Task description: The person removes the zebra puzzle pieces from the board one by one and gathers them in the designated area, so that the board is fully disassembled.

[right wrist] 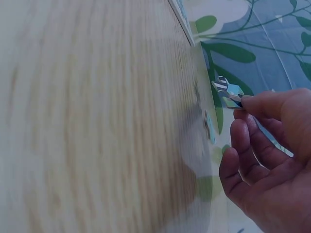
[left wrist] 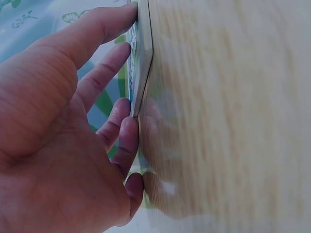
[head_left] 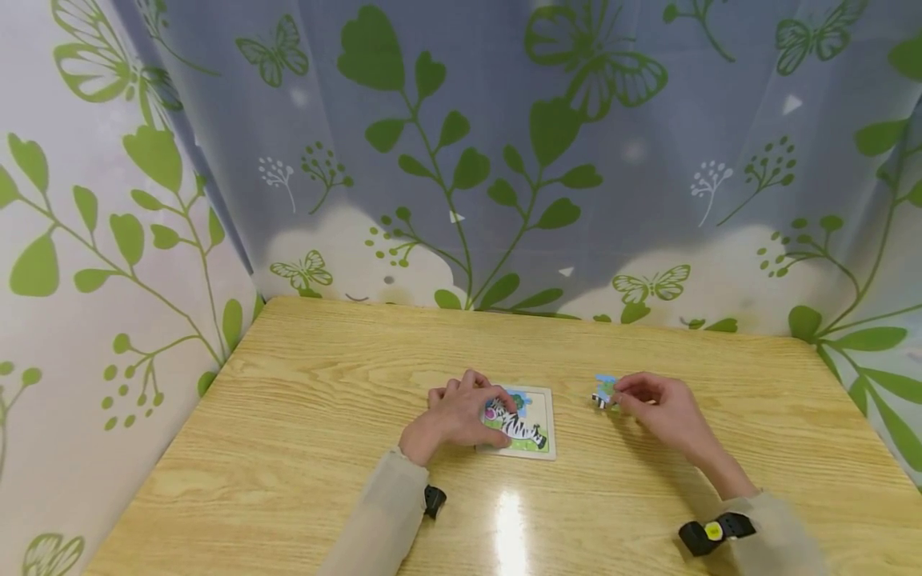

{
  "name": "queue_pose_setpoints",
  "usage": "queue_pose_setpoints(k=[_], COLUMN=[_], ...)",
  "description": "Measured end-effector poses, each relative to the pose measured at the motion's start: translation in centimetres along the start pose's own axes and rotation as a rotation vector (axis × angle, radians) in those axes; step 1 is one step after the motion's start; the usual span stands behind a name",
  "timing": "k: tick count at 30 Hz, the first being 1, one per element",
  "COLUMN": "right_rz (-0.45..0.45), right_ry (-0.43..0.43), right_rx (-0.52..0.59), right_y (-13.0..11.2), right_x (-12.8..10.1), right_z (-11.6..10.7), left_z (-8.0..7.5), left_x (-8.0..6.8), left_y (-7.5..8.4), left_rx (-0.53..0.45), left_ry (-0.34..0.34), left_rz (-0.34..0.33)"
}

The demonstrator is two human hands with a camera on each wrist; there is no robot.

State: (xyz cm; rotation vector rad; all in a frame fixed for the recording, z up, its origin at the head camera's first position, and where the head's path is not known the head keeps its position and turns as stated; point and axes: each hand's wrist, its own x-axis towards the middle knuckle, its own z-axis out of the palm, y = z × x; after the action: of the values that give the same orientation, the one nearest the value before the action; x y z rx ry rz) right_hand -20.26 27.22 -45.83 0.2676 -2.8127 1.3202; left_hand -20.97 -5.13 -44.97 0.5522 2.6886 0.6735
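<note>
One broad, yellow wood-grain surface [head_left: 324, 384] carries a square, pale-rimmed zebra puzzle board [head_left: 551, 424], which looks light, stiff and likely to slide, so best steadied by its rim. At the board's left side, the left hand [head_left: 463, 416] spreads its fingers wide, thumb and another finger touching its face. Right of the board, the right hand [head_left: 670, 412] pinches a small, flat, striped, blue-and-green puzzle piece [right wrist: 228, 90]; probably feather-light and rigid, it suits an edge grip. Also right of the board lies a thin, blue-edged second piece [right wrist: 209, 127].
</note>
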Motion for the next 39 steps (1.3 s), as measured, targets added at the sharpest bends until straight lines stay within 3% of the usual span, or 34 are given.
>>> queue_pose_setpoints(k=[16,39], right_rz=[0.020,0.045], right_ry=[0.026,0.015], right_rx=[-0.097,-0.152], right_y=[2.4,4.7], right_x=[0.9,2.6], right_z=[-2.9,-3.9], left_z=[0.0,-0.1], left_x=[-0.1,-0.1], left_y=[0.0,-0.1], left_rx=[0.007,0.023], left_ry=[-0.004,-0.008], left_rz=[0.002,0.007])
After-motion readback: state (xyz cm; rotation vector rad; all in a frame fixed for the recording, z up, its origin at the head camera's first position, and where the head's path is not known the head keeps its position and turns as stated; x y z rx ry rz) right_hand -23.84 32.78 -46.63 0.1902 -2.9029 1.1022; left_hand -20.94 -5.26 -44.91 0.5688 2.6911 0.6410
